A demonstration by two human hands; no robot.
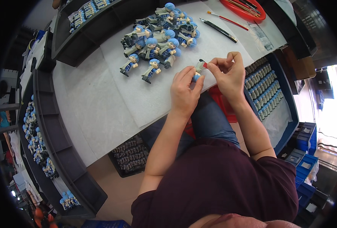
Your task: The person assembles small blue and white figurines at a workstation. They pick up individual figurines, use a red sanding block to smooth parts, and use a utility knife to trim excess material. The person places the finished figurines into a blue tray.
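Pinching a small figure (pixel 198 69) by its blue head, left hand (pixel 184 90) was pressed closed | right hand (pixel 228 77): thumb and fingertip pinched a red piece (pixel 205 65) beside it | figure was above table (pixel 138 99) edge

The held figurine (pixel 199 68) has light-blue hair and a pale grey cape; the piled figurines (pixel 152 47) share these colours, adding dark-blue clothes and black shoes. The desk (pixel 81 102) is greyish white, the bowl (pixel 260 18) red, the shirt (pixel 214 182) dark maroon.
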